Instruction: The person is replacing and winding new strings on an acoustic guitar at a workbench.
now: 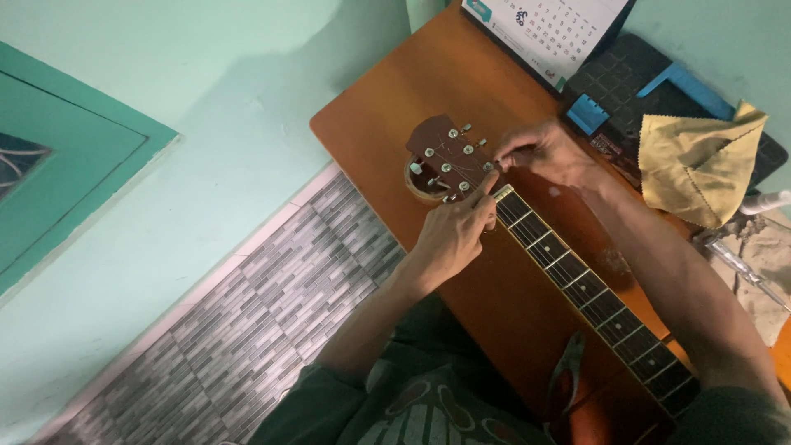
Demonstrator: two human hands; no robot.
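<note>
- Your guitar lies along the brown bench [387,99], its headstock [445,156] at the far end, near the bench corner, and its neck [589,292] running back toward you.
- Your left hand [451,235] rests over the neck just below the headstock, fingers curled together, with one fingertip stretched up to the tuning posts [449,167] at the headstock's lower edge.
- Your right hand [548,152] sits just beside the headstock on its right, fingertips pinched together at the posts nearest the neck; what they pinch is too small to tell.
- The two hands nearly meet where the headstock joins the neck.
- A pair of pliers [568,371] lies on the bench beside the neck, close to your body.
- A yellow cloth [700,161] lies on a dark mat [622,70] to the right, well apart from the headstock, and a desk calendar [552,29] stands at the far edge.
</note>
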